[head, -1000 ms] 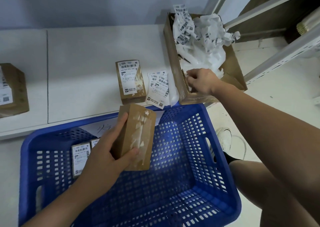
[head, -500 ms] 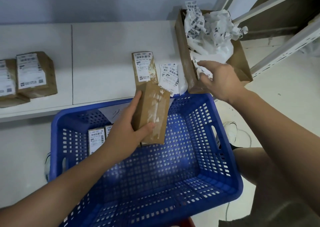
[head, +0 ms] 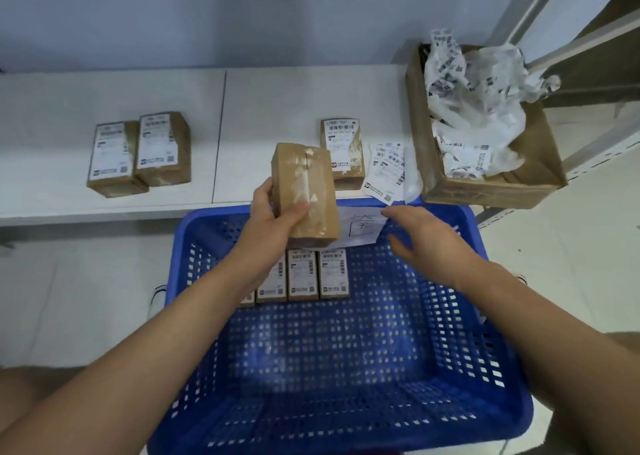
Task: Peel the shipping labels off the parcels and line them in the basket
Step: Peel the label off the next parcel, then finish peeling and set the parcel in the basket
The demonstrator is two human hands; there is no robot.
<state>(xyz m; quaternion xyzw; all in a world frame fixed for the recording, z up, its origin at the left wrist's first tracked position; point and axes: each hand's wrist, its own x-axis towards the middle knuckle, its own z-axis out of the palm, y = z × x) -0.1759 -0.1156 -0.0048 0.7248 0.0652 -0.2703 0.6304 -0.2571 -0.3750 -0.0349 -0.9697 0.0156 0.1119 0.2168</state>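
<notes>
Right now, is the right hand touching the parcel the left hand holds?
Apart. In the head view, white paper shows between the right hand and the parcel.

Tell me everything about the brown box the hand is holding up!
The parcel is a small brown cardboard box with clear tape along its top face and torn whitish patches, no label showing. The left hand grips its lower end, thumb on top, holding it tilted above the far edge of the blue basket.
</notes>
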